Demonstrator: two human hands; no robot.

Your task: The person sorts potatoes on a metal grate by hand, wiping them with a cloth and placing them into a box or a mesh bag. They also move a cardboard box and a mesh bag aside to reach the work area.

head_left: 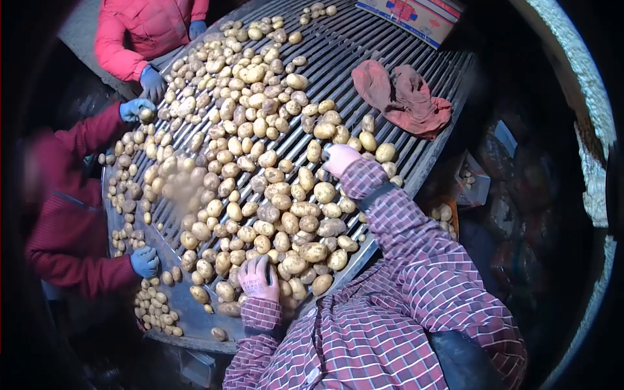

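Observation:
Many potatoes (305, 208) lie over a slatted metal sorting table (403, 153). My left hand (258, 278), in a pink glove with greyish fingertips, rests at the near edge of the pile. Its fingers are stretched out over the potatoes with the thumb apart, so it is open. Farther to the right, my right hand (342, 160), also gloved, reaches onto the slats among scattered potatoes. Its fingers are curled, the tips beside a potato (314, 151); what they hold, if anything, I cannot tell.
A red cloth (403, 97) lies on the slats, with a printed cardboard box (413, 16) at the far edge. Two people in red jackets and blue gloves (144, 262) work along the left side. Small potatoes (156, 311) gather at the lower left; a bin (471, 181) stands at right.

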